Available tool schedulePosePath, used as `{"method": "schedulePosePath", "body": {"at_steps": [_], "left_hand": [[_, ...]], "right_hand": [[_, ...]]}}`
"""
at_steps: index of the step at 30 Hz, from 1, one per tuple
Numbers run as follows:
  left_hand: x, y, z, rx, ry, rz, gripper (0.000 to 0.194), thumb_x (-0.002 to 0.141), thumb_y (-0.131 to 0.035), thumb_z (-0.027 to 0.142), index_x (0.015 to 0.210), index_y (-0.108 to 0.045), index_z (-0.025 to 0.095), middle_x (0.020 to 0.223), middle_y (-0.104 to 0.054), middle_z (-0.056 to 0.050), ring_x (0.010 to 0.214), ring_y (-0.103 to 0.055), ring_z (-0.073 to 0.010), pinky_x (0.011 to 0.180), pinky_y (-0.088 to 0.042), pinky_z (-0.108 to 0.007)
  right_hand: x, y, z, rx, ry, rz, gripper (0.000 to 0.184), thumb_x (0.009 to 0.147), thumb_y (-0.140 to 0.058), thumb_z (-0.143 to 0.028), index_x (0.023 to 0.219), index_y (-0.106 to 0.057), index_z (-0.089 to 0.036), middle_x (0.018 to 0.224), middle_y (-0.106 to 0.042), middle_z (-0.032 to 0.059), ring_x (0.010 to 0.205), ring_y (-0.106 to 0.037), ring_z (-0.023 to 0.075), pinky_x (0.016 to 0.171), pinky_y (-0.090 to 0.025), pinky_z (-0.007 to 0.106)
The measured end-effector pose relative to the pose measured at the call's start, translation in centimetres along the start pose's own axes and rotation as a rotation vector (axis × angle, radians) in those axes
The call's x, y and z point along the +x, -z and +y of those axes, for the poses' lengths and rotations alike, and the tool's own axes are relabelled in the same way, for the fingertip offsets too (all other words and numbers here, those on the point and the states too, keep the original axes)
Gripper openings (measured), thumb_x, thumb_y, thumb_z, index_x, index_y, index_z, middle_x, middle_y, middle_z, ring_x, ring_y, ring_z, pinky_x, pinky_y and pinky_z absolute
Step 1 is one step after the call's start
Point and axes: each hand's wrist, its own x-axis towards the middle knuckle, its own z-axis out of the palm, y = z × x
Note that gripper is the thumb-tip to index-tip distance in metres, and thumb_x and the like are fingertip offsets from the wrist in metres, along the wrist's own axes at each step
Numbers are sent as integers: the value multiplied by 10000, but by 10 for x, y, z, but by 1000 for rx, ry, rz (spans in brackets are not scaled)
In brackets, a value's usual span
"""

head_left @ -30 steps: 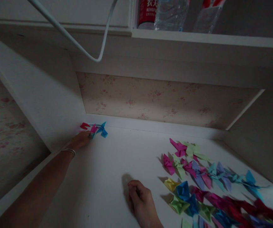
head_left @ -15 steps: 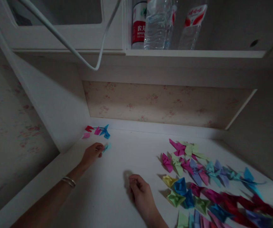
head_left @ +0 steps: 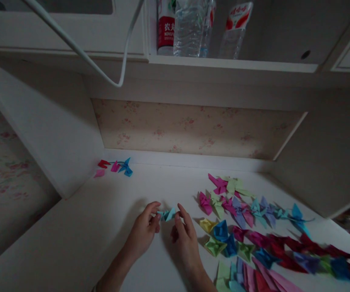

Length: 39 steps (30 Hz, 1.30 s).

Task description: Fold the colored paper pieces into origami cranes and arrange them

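A small light-blue folded paper piece is held just above the white desk by my left hand, whose thumb and fingers pinch its left end. My right hand is at the other end of the piece, index finger and thumb parted; whether they touch the paper I cannot tell. To the right of my right hand lie rows of folded paper pieces, among them a yellow one, a green one and a blue one.
In the far left corner lie a blue paper piece, a magenta one, a red one and a pink one. A white cable hangs in front of the cabinet. Plastic bottles stand on the shelf above.
My left hand has come from the far left corner to the middle with the light-blue paper piece. My right hand has unfolded from a loose fist and reached up to it.
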Motion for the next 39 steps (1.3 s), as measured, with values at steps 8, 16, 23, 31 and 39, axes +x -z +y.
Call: {"method": "schedulePosePath", "body": {"at_steps": [8, 16, 23, 31, 39], "left_hand": [[-7, 9, -2, 77, -31, 28, 317, 844, -543, 418, 1099, -555, 229, 896, -650, -58, 554, -568, -129, 510, -439, -239], [-7, 5, -2, -114, 21, 132, 366, 808, -578, 486, 1029, -539, 197, 878, -613, -46, 485, -518, -91, 443, -404, -216], [-7, 1, -4, -150, 85, 0, 390, 814, -548, 518, 974, -602, 167, 798, -608, -28, 498, -511, -95, 447, -406, -210], [-8, -2, -5, -117, 69, -25, 300, 819, -562, 458, 866, -635, 171, 713, -575, -3, 472, -503, -93, 432, -384, -205], [-10, 1, 0, -87, 53, 50, 313, 819, -565, 465, 835, -643, 162, 659, -549, 6, 481, -487, -93, 434, -371, -192]], "right_hand": [[0, 1, -3, -174, 90, -67, 339, 848, -550, -484, 969, -654, -185, 768, -562, 19, 539, -474, 104, 453, -378, 215], [2, 3, 3, -100, -19, 18, 441, 780, -613, -546, 938, -656, -136, 618, -559, -8, 502, -465, 105, 463, -368, 217], [3, 5, 2, 40, -21, 53, 395, 732, -680, -516, 884, -680, -151, 659, -574, 2, 607, -509, 131, 510, -420, 225], [8, 6, 3, 196, -99, 34, 353, 702, -735, -456, 880, -698, -154, 787, -613, 36, 682, -523, 137, 547, -443, 226], [8, 4, 8, 186, -94, 9, 355, 716, -725, -450, 901, -712, -148, 698, -601, 10, 623, -503, 114, 588, -416, 225]]}}
